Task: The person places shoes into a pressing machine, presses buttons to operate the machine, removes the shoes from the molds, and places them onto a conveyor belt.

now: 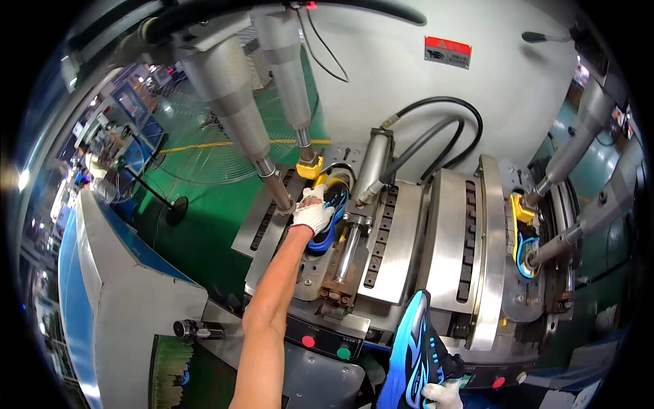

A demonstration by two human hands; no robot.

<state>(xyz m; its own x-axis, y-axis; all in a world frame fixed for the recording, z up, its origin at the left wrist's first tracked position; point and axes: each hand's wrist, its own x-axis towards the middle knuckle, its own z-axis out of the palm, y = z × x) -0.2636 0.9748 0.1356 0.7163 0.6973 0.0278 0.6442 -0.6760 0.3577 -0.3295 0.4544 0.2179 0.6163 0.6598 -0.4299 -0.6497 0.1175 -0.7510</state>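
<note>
My left hand (pixel 313 214), in a white glove with bare fingertips, reaches into the left station of a press and grips a blue and black sports shoe (pixel 325 235). That shoe sits under a yellow pad (pixel 310 168) at the foot of a metal ram; the hand covers part of it. Low in the view, my right hand (pixel 444 395), also gloved, is closed on a second blue and black sports shoe (pixel 417 351), held upright with its toe up. The lower end of this shoe is cut off by the picture's edge.
Another shoe (pixel 526 253) sits in the right station beneath a yellow pad (pixel 522 208) and slanting rams. Steel side plates (pixel 398 252) and a cylinder (pixel 375 163) stand between the stations. Red (pixel 308 341) and green (pixel 344 353) buttons line the front. A large fan (pixel 204 129) stands behind, left.
</note>
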